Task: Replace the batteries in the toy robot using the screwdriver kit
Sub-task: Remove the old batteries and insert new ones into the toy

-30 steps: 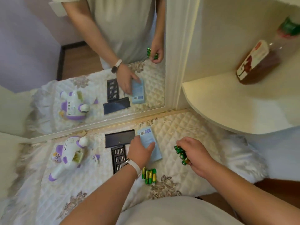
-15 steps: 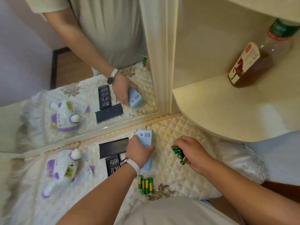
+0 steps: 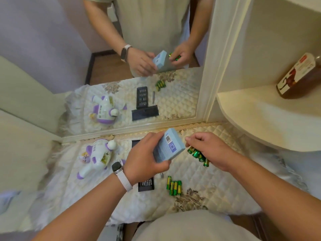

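Two hands (image 3: 145,159) (image 3: 211,150), box (image 3: 169,146), batteries (image 3: 198,154)

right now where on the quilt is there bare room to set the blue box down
Free: the quilt right of the loose batteries, toward the shelf. Crowded: the strip from the toy robot past the bit tray to those batteries.

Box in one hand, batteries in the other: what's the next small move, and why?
Probably feed the green batteries from the right hand into the blue box that the left hand holds lifted and tilted beside them; both hands are full.
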